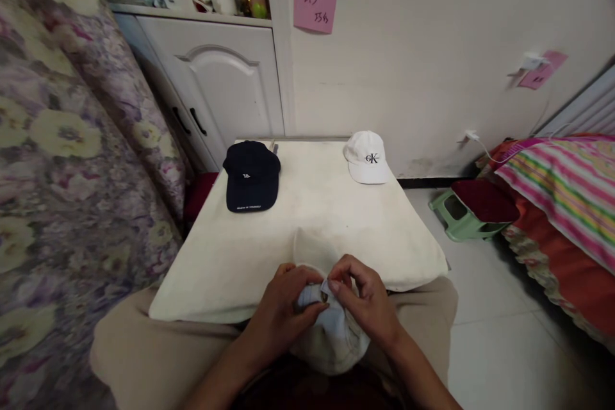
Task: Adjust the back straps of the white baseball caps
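A pale cream cap (pixel 331 336) rests at the near edge of the white table (pixel 307 230), its brim pointing away from me. My left hand (pixel 283 311) and my right hand (pixel 365 298) both pinch the strap and small buckle at the cap's back, fingers closed on it. A dark navy cap (pixel 251 176) lies at the table's far left. A white cap (pixel 368 157) with a black logo lies at the far right.
A white cabinet (pixel 216 83) stands behind the table on the left, flowered fabric (pixel 62 160) hangs along the left side. A green stool (pixel 468 208) with a dark red cushion and a striped bed (pixel 567 192) are on the right. Pink notes are stuck on the wall.
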Motion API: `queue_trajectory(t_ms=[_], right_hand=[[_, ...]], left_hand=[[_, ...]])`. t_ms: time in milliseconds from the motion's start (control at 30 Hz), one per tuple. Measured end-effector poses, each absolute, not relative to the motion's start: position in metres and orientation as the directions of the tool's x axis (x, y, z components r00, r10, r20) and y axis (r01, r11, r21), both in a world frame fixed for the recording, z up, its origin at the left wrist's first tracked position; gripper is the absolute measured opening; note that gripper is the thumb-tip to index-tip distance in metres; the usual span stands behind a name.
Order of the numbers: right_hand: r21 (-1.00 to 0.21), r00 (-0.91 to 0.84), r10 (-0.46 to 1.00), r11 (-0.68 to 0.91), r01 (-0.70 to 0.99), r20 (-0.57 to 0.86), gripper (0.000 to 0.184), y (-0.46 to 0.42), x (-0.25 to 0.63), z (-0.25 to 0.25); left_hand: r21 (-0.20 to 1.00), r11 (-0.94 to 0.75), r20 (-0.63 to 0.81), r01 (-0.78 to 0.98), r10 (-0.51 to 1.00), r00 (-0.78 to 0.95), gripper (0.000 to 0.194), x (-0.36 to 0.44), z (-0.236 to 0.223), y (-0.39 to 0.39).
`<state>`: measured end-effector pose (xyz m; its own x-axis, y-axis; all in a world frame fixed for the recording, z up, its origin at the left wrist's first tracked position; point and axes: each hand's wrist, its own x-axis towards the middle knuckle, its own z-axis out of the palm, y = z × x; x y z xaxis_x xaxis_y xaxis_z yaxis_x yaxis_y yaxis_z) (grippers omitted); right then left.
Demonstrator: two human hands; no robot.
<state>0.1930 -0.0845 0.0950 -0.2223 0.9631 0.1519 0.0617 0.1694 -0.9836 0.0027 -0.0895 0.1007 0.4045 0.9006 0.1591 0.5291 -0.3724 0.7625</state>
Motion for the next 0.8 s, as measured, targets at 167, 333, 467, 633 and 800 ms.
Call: queue_trajectory(t_ms=[167,333,467,633,800], right_hand=[[-0.978,-0.203,0.967,0.178,0.106,0.154,0.004,-0.0846,0.1933,0.094],[-0.97,-0.2,0.966,0.195,0.144,0.164,0.007,-0.0836,0.1926,0.092],[-0.972,-0.192,0.971,0.174,0.157,0.143,0.007,-0.0831,0.1923,0.0939],[-0.977,-0.235,0.968,0.128,0.171,0.086,0.009,-0.0827,0.1945,0.0952],[-0.969,-0.246,0.963,0.158,0.19,0.109,0.01,-0.0828,0.197,0.0917]], left_hand=[[0.702,-0.414,0.175,0.58,0.889,0.423,0.019,0.0048,0.1011,-0.0886],[0.674,-0.426,0.164,0.604,0.883,0.44,0.018,0.0061,0.1006,-0.0874],[0.658,-0.434,0.161,0.615,0.879,0.448,0.019,0.0073,0.1014,-0.0871],[0.656,-0.432,0.139,0.618,0.875,0.464,0.017,0.0072,0.1037,-0.0866],[0.645,-0.439,0.14,0.626,0.873,0.468,0.016,0.0064,0.1023,-0.0859]])
